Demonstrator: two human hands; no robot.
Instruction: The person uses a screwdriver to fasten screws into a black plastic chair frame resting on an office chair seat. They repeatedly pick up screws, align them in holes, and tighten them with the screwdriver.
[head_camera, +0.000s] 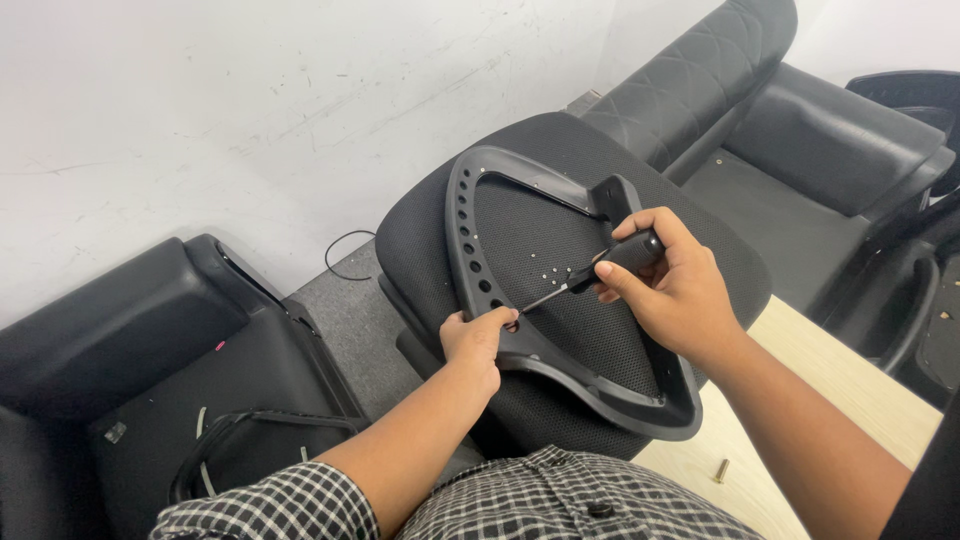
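**Screwdriver tip meets frame at lower left of the loop**

Screwdriver lies on a slant across the middle of the frame, its black handle up and to the right, its thin shaft running down and to the left. The right hand is wrapped around the handle, fingers curled tight on it and thumb laid along the top. The tip ends at the lower-left bend of the black plastic armrest frame, right beside the left hand, which pinches that bend of the frame with thumb on top and fingers tucked under. So the working point sits touching or just short of the left thumb, and the left hand is the nearer of the two to it; whether the tip is seated in a hole I cannot tell.

The frame is a rounded triangular loop with a row of holes down its left side, resting tilted on the mesh seat cushion in the centre of the picture. A few small screws lie loose on the mesh inside the loop, just above the shaft. One more bolt lies on the pale wooden board at lower right. Black padded chair parts sit at lower left and upper right, well apart from the hands. Nothing blocks the shaft's line.
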